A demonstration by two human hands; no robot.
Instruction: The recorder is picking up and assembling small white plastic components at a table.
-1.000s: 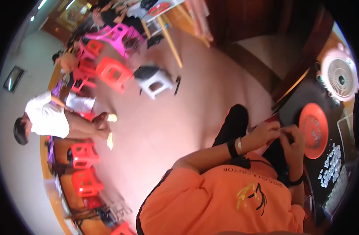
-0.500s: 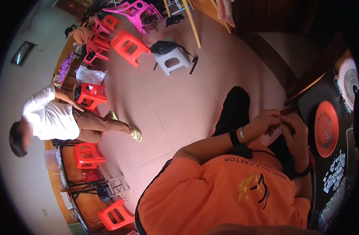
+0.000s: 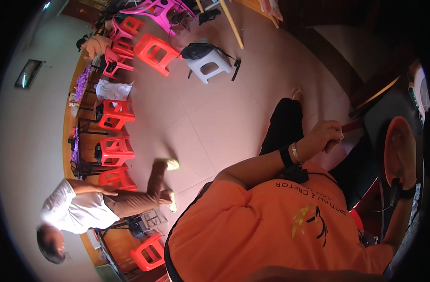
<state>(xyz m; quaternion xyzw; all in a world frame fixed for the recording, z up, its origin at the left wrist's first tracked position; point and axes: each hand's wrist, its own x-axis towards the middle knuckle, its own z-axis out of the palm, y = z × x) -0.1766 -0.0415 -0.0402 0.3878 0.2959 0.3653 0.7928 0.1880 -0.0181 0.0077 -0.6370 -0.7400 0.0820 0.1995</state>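
From where I am standing, the dark table [image 3: 378,105] is forming the largest part of the workplace, spreading around and beneath the red plate [image 3: 391,149]. The plate is serving as the landmark; good practice is likely calling for its lying flat and unshoved. The right hand [image 3: 406,151] is lying over the plate, its fingers pointing inward; whether they are spreading, pinching or touching anything I cannot tell, the view being dim. A light fingertip touch is probably suiting this reach best, a sweeping palm risking spills. Left of the plate and well apart from it, the left hand [image 3: 325,137] is curling, fingertips meeting around what is looking like a tiny pale piece [image 3: 341,135]; a steady, gentle pinch is presumably guarding against dropping it.
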